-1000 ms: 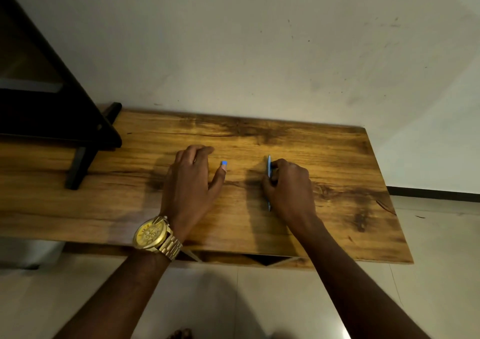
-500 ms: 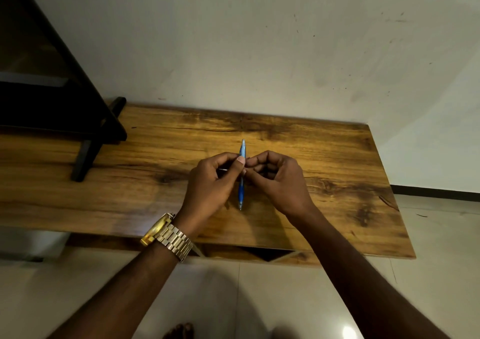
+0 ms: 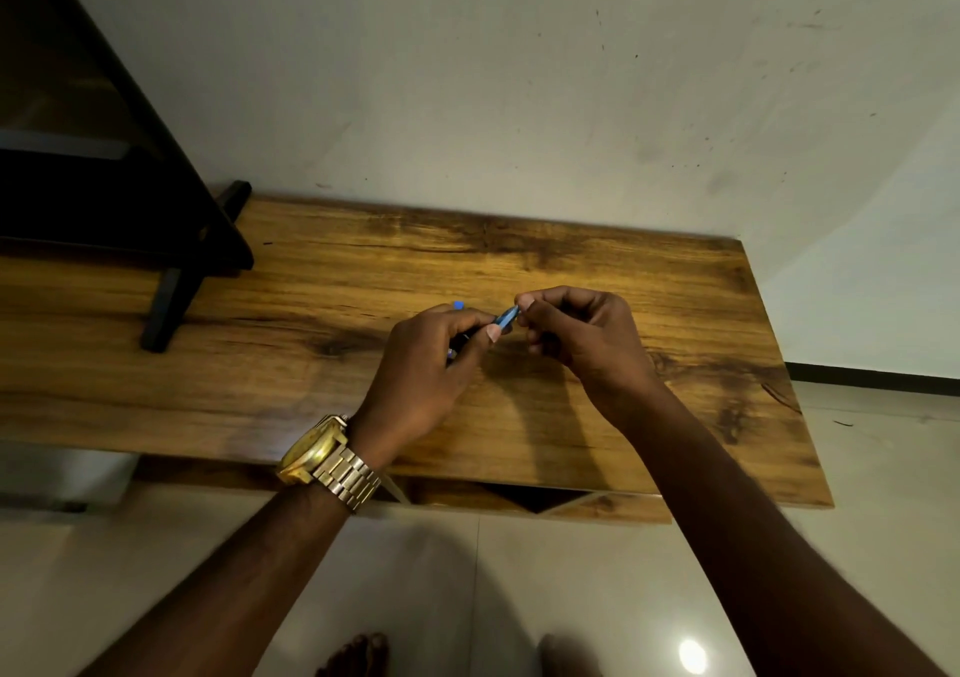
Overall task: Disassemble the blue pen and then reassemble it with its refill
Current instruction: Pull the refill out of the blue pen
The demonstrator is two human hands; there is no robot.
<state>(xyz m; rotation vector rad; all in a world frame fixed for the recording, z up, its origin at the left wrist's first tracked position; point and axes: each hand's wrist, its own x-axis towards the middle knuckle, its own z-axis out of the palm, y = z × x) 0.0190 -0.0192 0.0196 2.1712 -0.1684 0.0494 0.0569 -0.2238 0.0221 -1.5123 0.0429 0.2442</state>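
Both hands hold the blue pen (image 3: 504, 319) a little above the wooden table (image 3: 675, 313). My left hand (image 3: 431, 364), with a gold watch on its wrist, grips the pen's lower part in curled fingers. My right hand (image 3: 582, 333) pinches the pen's upper end between thumb and forefinger. Only a short blue stretch shows between the two hands; the rest is hidden inside the fingers. A small blue piece (image 3: 458, 305) shows just past my left hand's knuckles; whether it lies on the table or is part of the pen, I cannot tell.
A black stand (image 3: 171, 302) with a dark frame stands on the table's left part. The wall runs along the table's far edge. Pale floor tiles lie below the table's front edge, with my feet (image 3: 358, 655) near the bottom of the frame.
A second ago both hands were down on the table, the right on the pen. They lifted the pen upright between them and have now tilted it to a slant, each gripping one end.
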